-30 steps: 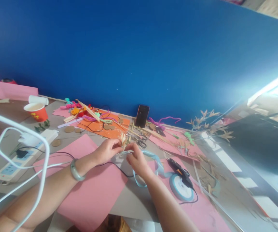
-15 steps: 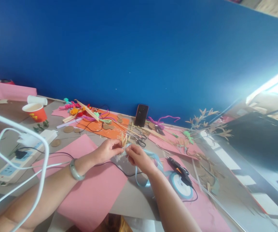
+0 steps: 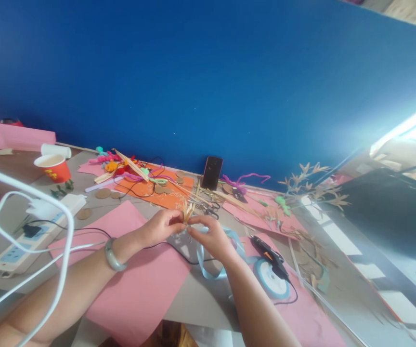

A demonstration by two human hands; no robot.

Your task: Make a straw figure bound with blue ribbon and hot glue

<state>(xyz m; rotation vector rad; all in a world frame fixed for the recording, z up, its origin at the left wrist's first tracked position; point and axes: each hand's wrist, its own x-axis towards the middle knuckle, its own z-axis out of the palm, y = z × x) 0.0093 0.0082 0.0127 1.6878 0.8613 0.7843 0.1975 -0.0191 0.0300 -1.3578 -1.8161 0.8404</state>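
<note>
A small bundle of pale dried straw stands upright between the fingertips of both hands. My left hand is closed in a pinch around its lower end, with a jade-coloured bangle on that wrist. From the right, my right hand meets the bundle's base, forefinger above and thumb below, pinching light blue ribbon; the exact grip is partly hidden. The ribbon hangs in a loose loop under my right hand and runs towards its spool.
A black glue gun lies by the spool. Scissors and straw scraps lie behind my hands; a phone leans against the blue wall. At left are a power strip, white cable and red paper cup. Pink paper lies below.
My right hand has turned, its forefinger stretching further across the bundle's base. The ribbon loop below has shifted left and opened wider. The straw stands slightly more spread; my left hand has barely moved.
</note>
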